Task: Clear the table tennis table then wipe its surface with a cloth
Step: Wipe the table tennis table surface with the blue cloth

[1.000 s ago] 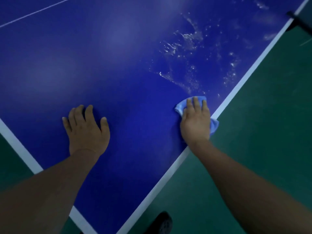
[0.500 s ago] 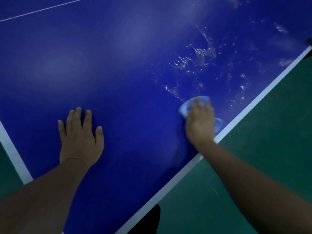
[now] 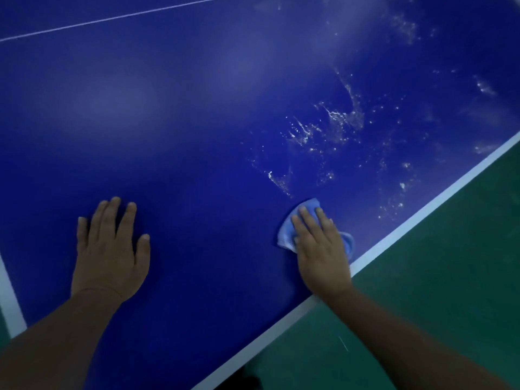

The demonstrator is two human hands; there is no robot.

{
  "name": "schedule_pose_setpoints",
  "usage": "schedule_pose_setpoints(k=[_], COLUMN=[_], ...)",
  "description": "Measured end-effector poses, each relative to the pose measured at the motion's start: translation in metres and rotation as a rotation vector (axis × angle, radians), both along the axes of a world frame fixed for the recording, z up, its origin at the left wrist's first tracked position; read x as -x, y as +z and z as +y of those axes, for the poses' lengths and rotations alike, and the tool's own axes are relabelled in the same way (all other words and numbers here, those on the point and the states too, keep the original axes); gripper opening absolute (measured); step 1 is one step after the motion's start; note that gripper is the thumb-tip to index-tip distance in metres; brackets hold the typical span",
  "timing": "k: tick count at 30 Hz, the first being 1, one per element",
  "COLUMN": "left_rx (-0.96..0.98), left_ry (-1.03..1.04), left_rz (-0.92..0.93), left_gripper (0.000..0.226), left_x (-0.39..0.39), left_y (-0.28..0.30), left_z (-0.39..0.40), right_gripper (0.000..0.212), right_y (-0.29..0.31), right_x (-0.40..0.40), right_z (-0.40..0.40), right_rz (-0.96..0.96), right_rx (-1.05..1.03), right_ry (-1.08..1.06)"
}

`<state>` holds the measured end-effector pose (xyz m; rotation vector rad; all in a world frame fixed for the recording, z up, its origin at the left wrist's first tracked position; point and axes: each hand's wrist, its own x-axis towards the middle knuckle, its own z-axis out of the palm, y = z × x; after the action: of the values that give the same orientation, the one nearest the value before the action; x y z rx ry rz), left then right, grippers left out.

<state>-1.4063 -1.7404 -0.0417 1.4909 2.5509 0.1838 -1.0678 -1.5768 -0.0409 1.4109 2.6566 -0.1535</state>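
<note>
The blue table tennis table (image 3: 197, 108) fills most of the view, with white lines along its edges. My right hand (image 3: 320, 249) lies flat with straight fingers on a light blue cloth (image 3: 287, 235), pressing it to the surface near the right edge line. Most of the cloth is hidden under the hand. Whitish wet smears (image 3: 323, 130) streak the surface just beyond the cloth and out to the upper right. My left hand (image 3: 109, 249) rests flat on the bare table at the lower left, fingers spread.
The white edge line (image 3: 422, 215) runs diagonally from lower middle to upper right, with green floor (image 3: 450, 277) beyond it. A thin white centre line (image 3: 112, 16) crosses the top left. A dark shoe tip (image 3: 239, 380) shows at the bottom.
The view has shifted so the table edge sits further right and the smears lie lower. My right hand has kept the cloth pressed near the edge, and my left hand has stayed flat.
</note>
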Motion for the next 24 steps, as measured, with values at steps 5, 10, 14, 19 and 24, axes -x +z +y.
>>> schedule_pose_setpoints(k=[5, 10, 14, 19, 24], left_rx=[0.011, 0.031, 0.001, 0.007, 0.026], left_ry=[0.042, 0.05, 0.116, 0.192, 0.156], left_rz=[-0.023, -0.023, -0.042, -0.102, -0.109], left_gripper=[0.075, 0.072, 0.072, 0.074, 0.068], left_x=[-0.001, 0.002, 0.001, 0.003, 0.005], left_y=[0.001, -0.001, 0.0, 0.002, 0.003], left_z=[-0.002, -0.002, 0.0, 0.001, 0.002], right_gripper=[0.057, 0.062, 0.062, 0.057, 0.047], right_y=[0.017, 0.003, 0.003, 0.0, 0.002], right_x=[-0.057, 0.003, 0.085, 0.22, 0.263], right_z=[0.067, -0.003, -0.037, -0.018, 0.122], right_rz=[-0.052, -0.11, 0.104, 0.189, 0.012], right_rx=[-0.086, 0.006, -0.017, 0.05, 0.022], right_ry=[-0.565, -0.256, -0.004, 0.362, 0.446])
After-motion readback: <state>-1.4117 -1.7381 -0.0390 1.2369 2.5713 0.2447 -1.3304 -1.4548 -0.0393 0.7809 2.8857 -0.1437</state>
